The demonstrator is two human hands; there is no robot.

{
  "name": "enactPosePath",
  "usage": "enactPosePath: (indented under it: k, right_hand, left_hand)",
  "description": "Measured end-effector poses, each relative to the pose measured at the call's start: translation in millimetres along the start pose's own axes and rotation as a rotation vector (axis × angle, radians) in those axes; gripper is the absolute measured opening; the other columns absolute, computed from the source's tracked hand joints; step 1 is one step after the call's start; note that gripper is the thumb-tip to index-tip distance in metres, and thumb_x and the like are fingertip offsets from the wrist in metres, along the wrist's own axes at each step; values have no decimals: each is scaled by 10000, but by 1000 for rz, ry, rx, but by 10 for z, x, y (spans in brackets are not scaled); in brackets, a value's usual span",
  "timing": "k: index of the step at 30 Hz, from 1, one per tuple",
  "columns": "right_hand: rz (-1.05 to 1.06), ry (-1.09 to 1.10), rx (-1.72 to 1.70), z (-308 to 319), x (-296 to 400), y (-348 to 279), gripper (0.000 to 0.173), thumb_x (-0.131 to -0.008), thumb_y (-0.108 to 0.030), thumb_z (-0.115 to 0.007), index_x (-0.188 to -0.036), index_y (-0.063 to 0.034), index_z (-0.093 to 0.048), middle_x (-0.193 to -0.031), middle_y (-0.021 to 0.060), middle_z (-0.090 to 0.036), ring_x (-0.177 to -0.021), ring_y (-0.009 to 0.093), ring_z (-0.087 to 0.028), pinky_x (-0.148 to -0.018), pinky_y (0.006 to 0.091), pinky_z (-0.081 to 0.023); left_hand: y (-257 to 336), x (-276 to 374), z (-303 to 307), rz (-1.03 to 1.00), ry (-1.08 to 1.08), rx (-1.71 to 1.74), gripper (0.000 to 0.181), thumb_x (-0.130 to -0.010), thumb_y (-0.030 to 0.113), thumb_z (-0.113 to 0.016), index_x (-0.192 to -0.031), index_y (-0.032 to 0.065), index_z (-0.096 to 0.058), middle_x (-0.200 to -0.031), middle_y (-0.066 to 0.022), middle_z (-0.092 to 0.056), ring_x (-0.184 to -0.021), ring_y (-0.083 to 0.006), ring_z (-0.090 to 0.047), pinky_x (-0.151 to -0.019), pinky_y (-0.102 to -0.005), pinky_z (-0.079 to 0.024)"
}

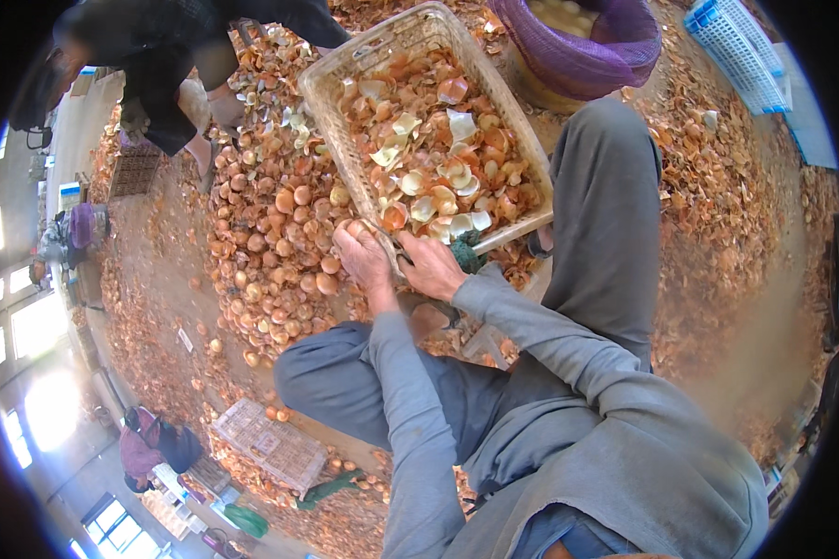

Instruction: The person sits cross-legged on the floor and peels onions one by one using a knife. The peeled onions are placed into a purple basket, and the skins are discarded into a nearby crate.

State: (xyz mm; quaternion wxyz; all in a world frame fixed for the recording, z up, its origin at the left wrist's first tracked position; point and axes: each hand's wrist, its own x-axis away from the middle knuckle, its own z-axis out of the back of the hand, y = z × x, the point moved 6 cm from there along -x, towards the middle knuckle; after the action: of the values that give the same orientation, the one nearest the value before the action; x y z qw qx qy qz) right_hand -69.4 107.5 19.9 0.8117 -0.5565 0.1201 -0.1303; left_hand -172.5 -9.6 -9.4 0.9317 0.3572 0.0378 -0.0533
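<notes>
At the near corner of a plastic crate (430,14), my left hand (365,260) is closed around a small onion (356,228), mostly covered by the fingers. My right hand (431,267) grips a small knife (405,258) beside it; its dark handle shows at the fingers, and the blade is largely hidden. Both hands meet over the crate's rim. Loose onion skins (454,168), orange and pale, fill much of the crate. To the left spreads a heap of brown onions (280,244). Dark green netting (467,251) hangs at the crate's near edge, by my right wrist.
A purple mesh sack (573,56) with peeled onions stands beyond my right knee. Blue-and-white crates (737,59) are at the far right. An overturned crate (273,444) lies behind my left knee. Another person (161,70) bends beyond the heap; skins litter the floor.
</notes>
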Motion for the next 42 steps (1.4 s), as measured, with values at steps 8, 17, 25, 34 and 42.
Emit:
enactPosePath:
  k: [8,17,25,34,42]
  right_hand:
    - [114,-3,103,31,-207,-190,183,-860,-88,-608,-944,22,-488,-721,296,-627,-729,491,-634,-633,573,-497]
    - [191,-31,123,-79,-263,-11,205,-873,-101,-623,-959,20,-482,-712,277,-636,-711,478,-645,-606,549,-504]
    - [215,-137,141,-125,-339,-39,224,-858,-77,-628,-980,19,-467,-741,275,-645,-738,470,-650,-604,541,-500]
    - [78,-144,312,-278,-192,310,214,-841,-29,-586,-1011,21,-467,-713,276,-636,-717,479,-647,-590,537,-508]
    - [-216,-83,434,540,102,412,150,-867,-33,-574,-991,45,-545,-717,263,-651,-711,457,-667,-608,539,-522]
  left_hand:
    - [-31,13,-14,-72,136,-11,295,-998,239,-487,-1184,16,-538,-1035,-257,-656,-940,-457,-627,-808,-503,-494]
    - [-87,10,-46,-42,133,-17,296,-989,236,-505,-1174,8,-532,-1004,-248,-654,-897,-439,-641,-752,-504,-497]
    - [-47,17,-49,-34,133,10,327,-894,166,-554,-1179,7,-537,-1045,-226,-638,-970,-429,-619,-853,-498,-488]
    - [-98,51,-76,14,108,57,319,-916,251,-542,-1135,19,-538,-1023,-213,-637,-926,-423,-633,-822,-490,-506]
    - [-20,40,83,128,109,229,470,-943,405,-515,-1137,-22,-542,-1031,-187,-618,-924,-326,-629,-812,-430,-519]
